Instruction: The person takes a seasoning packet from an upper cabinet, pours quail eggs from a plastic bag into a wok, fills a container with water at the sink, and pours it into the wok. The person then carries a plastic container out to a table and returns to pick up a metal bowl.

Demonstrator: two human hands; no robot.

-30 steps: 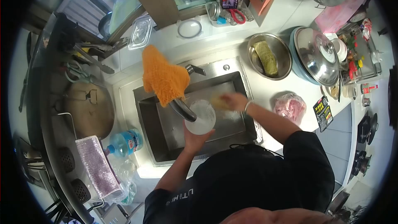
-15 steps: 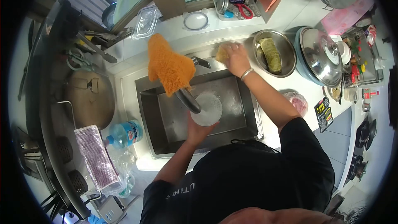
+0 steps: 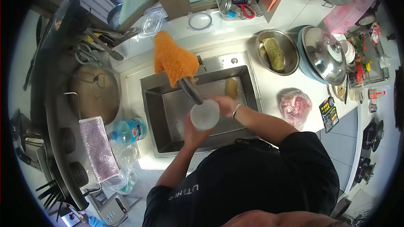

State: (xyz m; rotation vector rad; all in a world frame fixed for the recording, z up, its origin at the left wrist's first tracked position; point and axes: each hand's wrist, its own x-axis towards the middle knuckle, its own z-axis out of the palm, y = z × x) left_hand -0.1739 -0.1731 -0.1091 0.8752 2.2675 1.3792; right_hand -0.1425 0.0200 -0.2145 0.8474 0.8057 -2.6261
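Observation:
My left hand (image 3: 195,133) is wrapped round a round, translucent white container (image 3: 204,115), held just under the faucet (image 3: 190,91). My right hand (image 3: 227,106) grips the same container at its right rim, fingers closed against it. Both hands are over the steel sink (image 3: 168,135). A yellowish sponge (image 3: 231,89) lies on the sink floor toward the back right, just beyond my right hand. Over the faucet's neck hangs a fluffy orange cloth (image 3: 174,61).
On the right counter stand a steel bowl (image 3: 289,48) with a green leaf-like roll (image 3: 273,54), a bag of raw meat (image 3: 295,108) and a lidded pot (image 3: 324,54). A blue-labelled bottle (image 3: 129,130) and a cloth rack (image 3: 99,148) are on the left.
My right hand has left the sink's back edge and come down to the container. The sponge it held now lies in the sink. The container has shifted slightly left.

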